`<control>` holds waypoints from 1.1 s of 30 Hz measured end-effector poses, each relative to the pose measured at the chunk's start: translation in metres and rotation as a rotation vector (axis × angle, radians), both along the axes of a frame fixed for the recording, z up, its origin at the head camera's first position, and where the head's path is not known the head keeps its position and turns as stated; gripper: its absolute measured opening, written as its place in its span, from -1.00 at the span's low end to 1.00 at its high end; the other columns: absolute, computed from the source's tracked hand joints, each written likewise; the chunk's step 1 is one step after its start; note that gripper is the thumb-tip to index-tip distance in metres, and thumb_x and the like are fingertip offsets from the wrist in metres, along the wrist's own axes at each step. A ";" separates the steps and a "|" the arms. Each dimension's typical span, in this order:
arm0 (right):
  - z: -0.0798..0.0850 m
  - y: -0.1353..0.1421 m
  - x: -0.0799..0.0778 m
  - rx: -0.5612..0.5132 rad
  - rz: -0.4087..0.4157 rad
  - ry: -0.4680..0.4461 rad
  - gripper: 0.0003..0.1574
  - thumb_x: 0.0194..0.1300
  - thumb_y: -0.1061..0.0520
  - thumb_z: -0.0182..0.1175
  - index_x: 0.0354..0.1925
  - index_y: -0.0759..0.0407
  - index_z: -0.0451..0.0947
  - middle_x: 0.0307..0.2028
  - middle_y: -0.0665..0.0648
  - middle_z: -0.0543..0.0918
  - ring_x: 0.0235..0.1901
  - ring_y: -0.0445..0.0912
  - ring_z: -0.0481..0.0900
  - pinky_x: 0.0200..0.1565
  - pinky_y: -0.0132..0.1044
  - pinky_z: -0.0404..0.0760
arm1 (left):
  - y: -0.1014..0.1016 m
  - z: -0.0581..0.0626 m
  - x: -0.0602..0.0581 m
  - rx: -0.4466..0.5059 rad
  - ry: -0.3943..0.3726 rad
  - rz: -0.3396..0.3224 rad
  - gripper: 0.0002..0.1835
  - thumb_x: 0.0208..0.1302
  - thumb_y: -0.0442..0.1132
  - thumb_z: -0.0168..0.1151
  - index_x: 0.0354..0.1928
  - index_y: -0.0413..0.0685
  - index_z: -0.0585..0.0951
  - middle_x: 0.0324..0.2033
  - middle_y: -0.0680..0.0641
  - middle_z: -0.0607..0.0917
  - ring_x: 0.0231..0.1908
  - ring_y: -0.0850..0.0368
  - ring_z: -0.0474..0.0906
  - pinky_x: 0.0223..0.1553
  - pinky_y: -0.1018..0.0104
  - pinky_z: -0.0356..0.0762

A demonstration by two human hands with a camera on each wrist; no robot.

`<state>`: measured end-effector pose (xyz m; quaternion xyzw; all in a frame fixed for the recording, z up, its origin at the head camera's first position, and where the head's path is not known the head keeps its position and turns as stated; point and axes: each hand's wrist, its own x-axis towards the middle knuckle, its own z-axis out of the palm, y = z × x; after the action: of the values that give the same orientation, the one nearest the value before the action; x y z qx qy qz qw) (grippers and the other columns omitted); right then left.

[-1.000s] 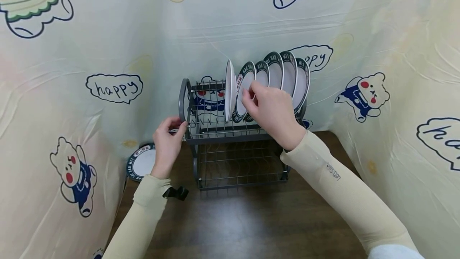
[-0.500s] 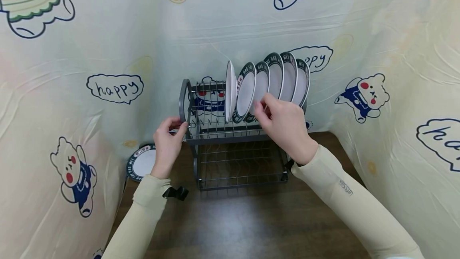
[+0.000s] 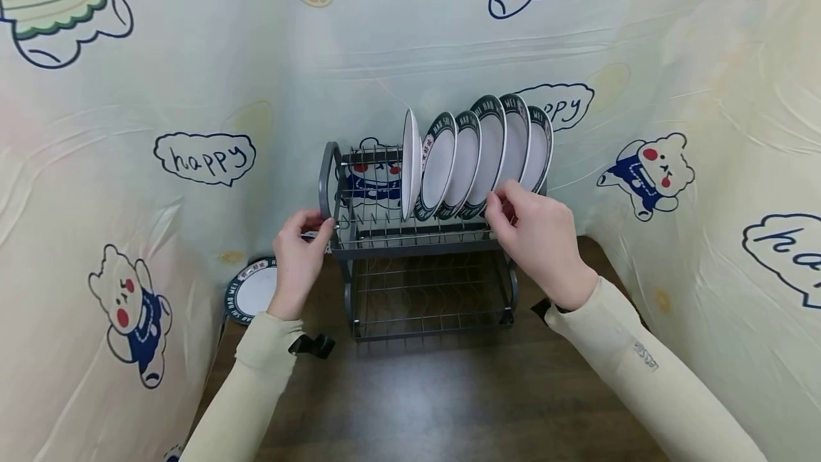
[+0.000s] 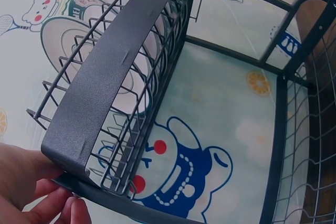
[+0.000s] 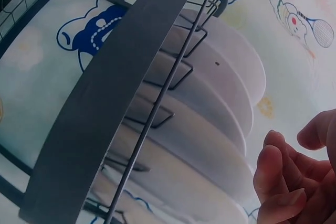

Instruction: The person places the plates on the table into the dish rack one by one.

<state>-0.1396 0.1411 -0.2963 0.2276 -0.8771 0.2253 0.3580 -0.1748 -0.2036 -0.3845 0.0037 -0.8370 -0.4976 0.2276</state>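
A dark grey two-tier dish rack [image 3: 410, 249] stands against the back sheet. My left hand [image 3: 298, 262] grips its upper left side; in the left wrist view, thumb and fingers [image 4: 50, 208] pinch the frame's edge. Several white plates with dark green lettered rims stand in the upper tier, including a front plate [image 3: 439, 170] and a rear plate [image 3: 489, 141]. The leftmost plate [image 3: 411, 162] is seen nearly edge-on. My right hand [image 3: 539, 241] hovers before the plates on the right, fingers loosely bent around nothing. In the right wrist view, the thumb stands apart from the fingers [image 5: 270, 169].
Another plate [image 3: 255, 291] with the same rim lies left of the rack, partly behind my left hand. A brown wooden tabletop [image 3: 410, 398] extends in front. Printed sheets [image 3: 205, 77] surround the table at the back and both sides. The lower rack tier [image 3: 423, 305] has bare wires.
My right hand has moved right and toward me along the row of plates, uncovering the middle ones. The left hand keeps its grip on the rack, and the plates stay put.
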 end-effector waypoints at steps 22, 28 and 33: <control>-0.028 0.050 0.012 -0.034 -0.139 -0.042 -0.85 0.42 0.21 0.23 -0.32 0.24 0.63 -0.54 0.16 0.65 -0.61 -0.04 0.50 -0.54 -0.15 0.48 | 0.002 0.002 0.002 0.008 -0.023 0.009 -0.79 0.47 -0.23 0.30 -0.01 -0.24 0.68 -0.09 -0.20 0.70 -0.05 -0.03 0.60 -0.24 0.45 0.45; -0.039 0.060 0.010 -0.043 -0.178 -0.049 -0.84 0.42 0.20 0.21 -0.28 0.24 0.68 -0.51 0.17 0.68 -0.58 0.00 0.56 -0.52 -0.11 0.49 | 0.002 0.002 0.002 0.010 -0.014 0.008 -0.79 0.47 -0.24 0.31 -0.01 -0.24 0.68 -0.09 -0.20 0.71 -0.05 -0.03 0.60 -0.26 0.48 0.45; -0.046 0.066 0.005 -0.049 -0.206 -0.072 -0.82 0.43 0.19 0.20 -0.23 0.27 0.68 -0.43 0.23 0.73 -0.50 0.09 0.65 -0.50 0.01 0.57 | 0.002 0.001 0.002 0.008 -0.008 0.005 -0.79 0.46 -0.24 0.31 -0.01 -0.24 0.68 -0.10 -0.20 0.71 -0.06 -0.04 0.61 -0.25 0.45 0.45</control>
<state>-0.1344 0.2072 -0.3428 0.1190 -0.9023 0.2169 0.3531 -0.1728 -0.2020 -0.3832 0.0086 -0.8358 -0.5005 0.2254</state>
